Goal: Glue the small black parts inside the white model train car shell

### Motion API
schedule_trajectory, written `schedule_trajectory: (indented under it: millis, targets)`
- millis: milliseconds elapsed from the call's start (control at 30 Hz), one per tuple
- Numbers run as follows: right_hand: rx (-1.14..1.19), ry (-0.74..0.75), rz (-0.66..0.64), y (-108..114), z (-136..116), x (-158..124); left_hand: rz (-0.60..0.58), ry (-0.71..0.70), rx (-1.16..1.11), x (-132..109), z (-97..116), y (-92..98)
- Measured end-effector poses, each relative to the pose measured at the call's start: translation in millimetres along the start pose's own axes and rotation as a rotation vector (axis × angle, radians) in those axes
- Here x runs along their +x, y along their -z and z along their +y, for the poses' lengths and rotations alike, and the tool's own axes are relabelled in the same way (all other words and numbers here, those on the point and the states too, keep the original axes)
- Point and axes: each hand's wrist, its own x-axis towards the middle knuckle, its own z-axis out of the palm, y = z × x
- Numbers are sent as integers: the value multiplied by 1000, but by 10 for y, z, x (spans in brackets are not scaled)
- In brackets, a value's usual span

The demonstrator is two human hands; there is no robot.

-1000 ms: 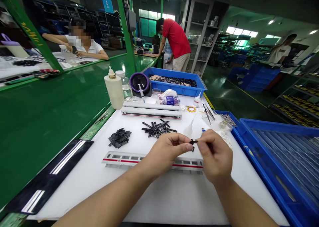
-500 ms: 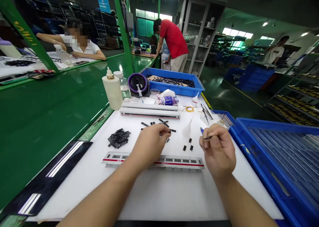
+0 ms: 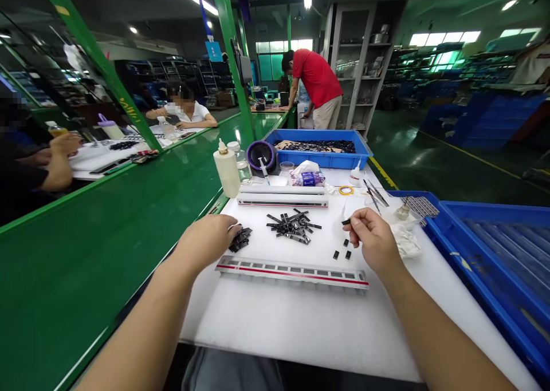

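My right hand [image 3: 374, 239] pinches a small black strip [image 3: 346, 222] between thumb and fingertips, above several tiny black blocks [image 3: 336, 255] on the white table. Over at the left, my left hand [image 3: 208, 239] has its fingers drawn together at the edge of a small pile of black pieces [image 3: 243, 239]; whatever is between the fingertips is hidden. A larger heap of black and grey strips [image 3: 294, 226] lies between the hands. In front of it rests a white model train carriage side [image 3: 292, 272] with a red stripe and a row of windows.
Behind the heap lie more white carriage shells [image 3: 282, 199]. A cream squeeze bottle [image 3: 227, 173], a tissue pack [image 3: 307, 177], yellow tape [image 3: 346, 190] and tweezers [image 3: 378, 193] stand or lie further back. A blue tray [image 3: 320, 158] holds black parts; another blue crate [image 3: 494, 265] flanks the right side.
My left hand has moved left from the middle heap to the left pile, uncovering the heap. My right hand still holds the black strip, now held lower over the table. The view has turned left.
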Motion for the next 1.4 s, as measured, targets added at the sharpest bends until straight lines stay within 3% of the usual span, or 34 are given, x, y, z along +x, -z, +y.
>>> schedule_trajectory:
  millis: [33, 67, 133, 167, 233, 300, 400, 533, 667, 833, 967, 1200, 1400]
  targets:
    - [5, 2, 0, 0, -2, 2, 22, -56, -18, -94, 138, -32]
    - [12, 3, 1, 1, -3, 5, 59, -207, -109, -195, 301, -82]
    - [38, -5, -7, 5, -2, 9, -14, -574, -210, -388, 650, -225]
    - [62, -11, -20, 7, -3, 9, -35, -685, -198, -464, 805, -309]
    - [131, -24, -74, 15, -12, 3, -28, -759, -132, -560, 1015, -469]
    - [193, -26, -164, 25, -40, -13, 7, -749, -59, -595, 1050, -575]
    - [160, 8, -302, 29, -117, -64, 62, -681, 19, -613, 815, -595]
    - [-120, 216, -431, -54, -219, -179, 106, -405, 133, -655, 385, -500]
    - [-381, 427, -471, -245, -176, -310, 44, -264, 205, -660, 247, -491]
    - [-679, 638, -474, -442, 37, -391, 111, -312, 142, -656, 303, -495]
    - [-944, 733, -415, -510, 141, -384, 194, -460, 132, -647, 305, -496]
    - [-1043, 673, -453, -519, 135, -386, 263, -527, 102, -624, 403, -618]
    - [-993, 628, -496, -488, 125, -405, 229, -655, 186, -553, 563, -695]
